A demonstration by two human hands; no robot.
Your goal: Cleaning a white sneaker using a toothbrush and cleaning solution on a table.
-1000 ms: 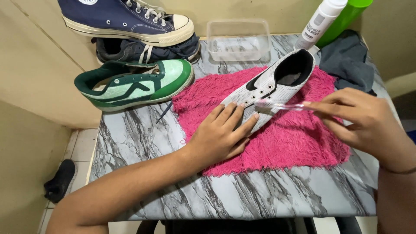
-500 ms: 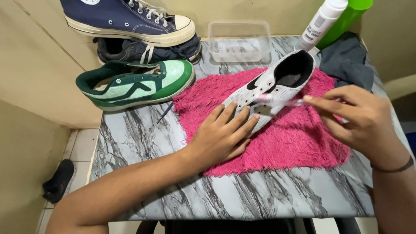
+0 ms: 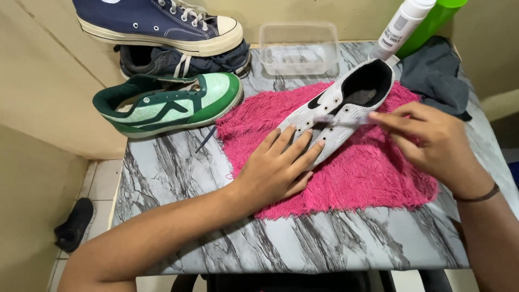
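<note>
- Head view: our left hand (image 3: 278,170) lies flat, fingers spread, pressing the toe of the white mesh laceless sneaker (image 3: 338,111).
- Sneaker lies on the shaggy pink cloth (image 3: 367,173), on the grey marble-pattern table (image 3: 173,167).
- Our right hand (image 3: 432,141) pinches a clear-handled toothbrush (image 3: 346,119), bristles on the sneaker's eyelets.
- Green low sneaker (image 3: 167,105) well left.

shaggy pink cloth (image 3: 373,173), glossy marbled tabletop (image 3: 178,167)
</note>
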